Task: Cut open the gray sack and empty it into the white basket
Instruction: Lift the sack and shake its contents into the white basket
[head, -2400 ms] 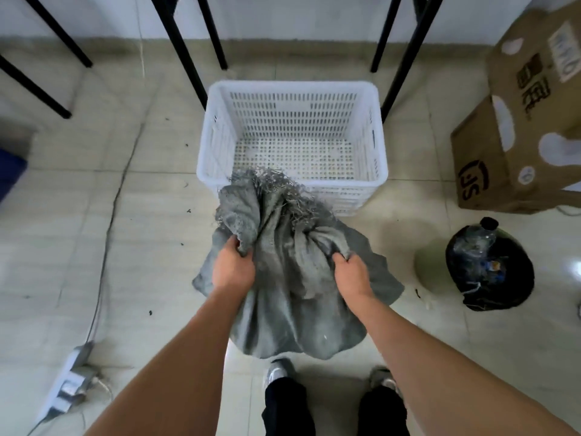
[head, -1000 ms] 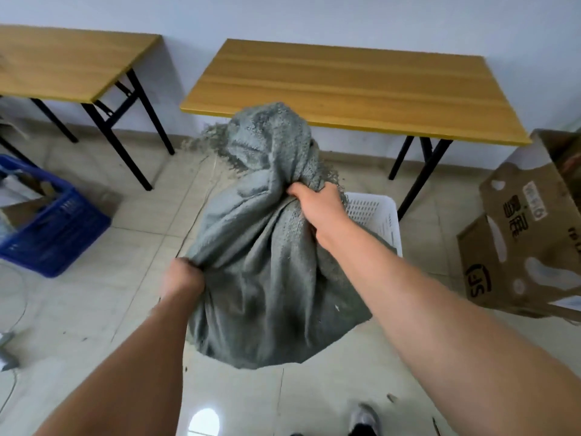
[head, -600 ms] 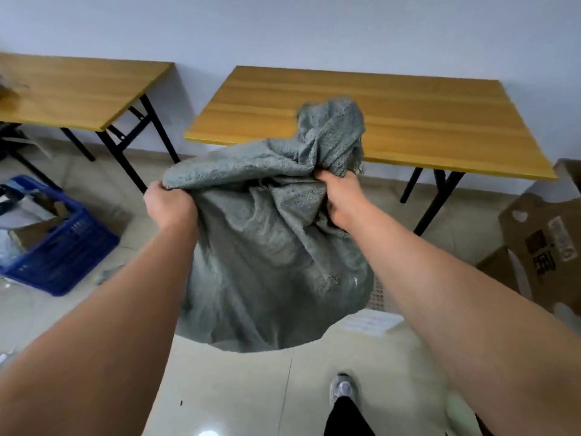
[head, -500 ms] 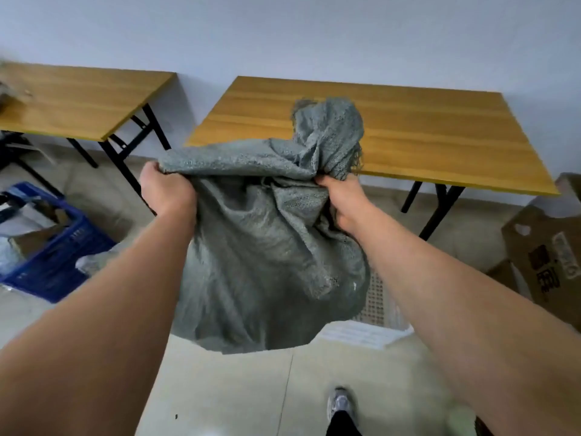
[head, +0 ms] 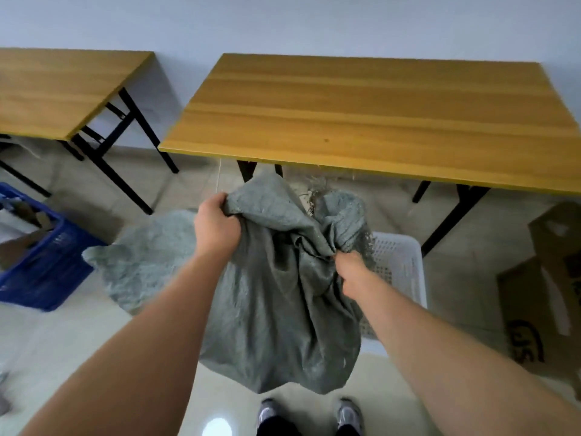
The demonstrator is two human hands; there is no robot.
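Gray sack, white basket, yellow-brown tables on a pale floor.

The sack [head: 283, 303] is a dull gray-green weave with a fine speckled texture and frayed pale threads at its top edge. The basket [head: 405, 272] is plain white, its wall a grid of small holes. Both tables [head: 361, 111] have honey-yellow tops with darker wood-grain streaks and black legs. The crate [head: 41, 272] near the floor's left edge is deep blue. The cardboard box [head: 540, 303] at the right edge is brown with black print. The floor tiles are glossy beige; the wall is pale blue-white.
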